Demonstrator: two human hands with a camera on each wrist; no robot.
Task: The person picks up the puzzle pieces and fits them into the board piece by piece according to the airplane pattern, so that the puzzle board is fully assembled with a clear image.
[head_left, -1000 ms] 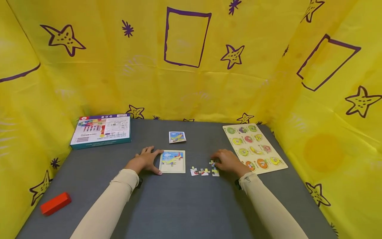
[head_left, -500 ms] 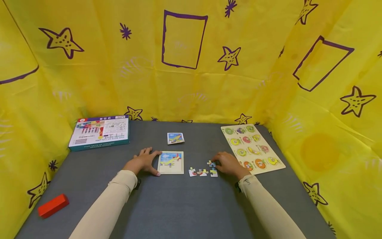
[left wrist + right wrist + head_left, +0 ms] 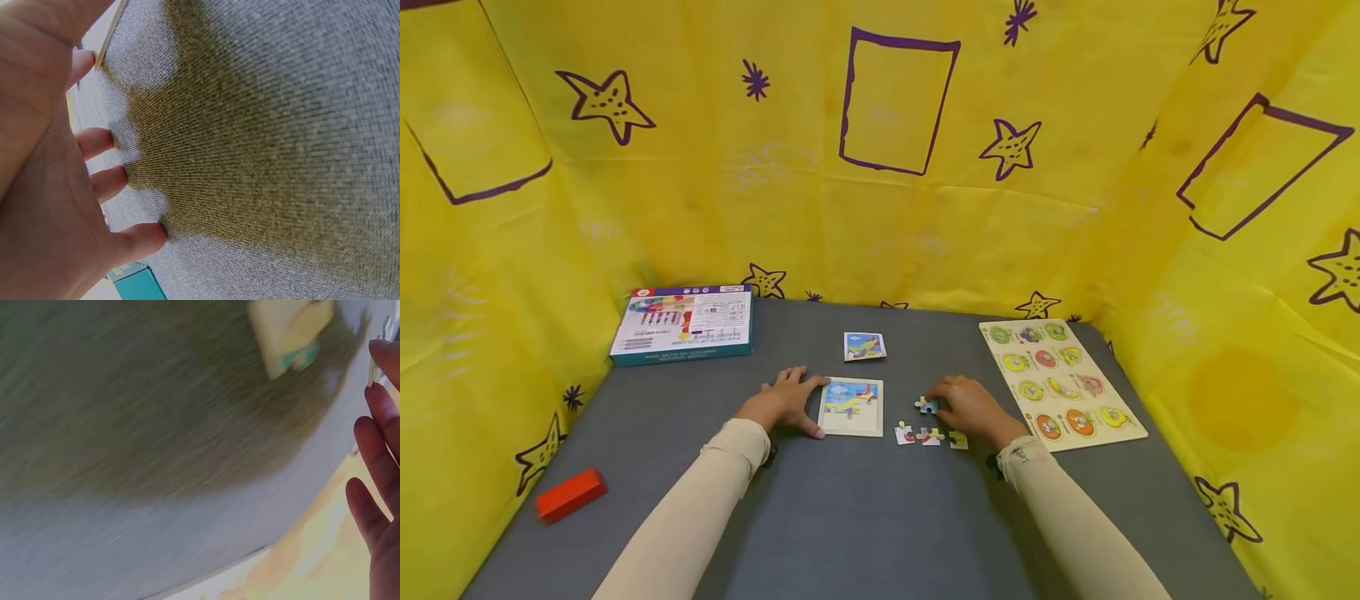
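Note:
A small wooden jigsaw tray lies flat on the grey table, its upper part filled with pieces of a blue-sky picture and its lower part bare. My left hand rests at the tray's left side, fingers spread, with thumb and index finger touching its edge; the other fingertips rest on the cloth. To the right, my right hand pinches a blue jigsaw piece between thumb and index finger, seen edge-on in the right wrist view. Loose jigsaw pieces lie in a row just below that hand.
A small picture card stands behind the tray. A fruit puzzle board lies at the right, close to my right hand. At the back left is a toy box, and a red block sits front left. Yellow cloth walls surround the table.
The right hand has picked up the blue piece and shifted it slightly up and away from the row of loose pieces. The left hand stays at the tray. The head view has swung left.

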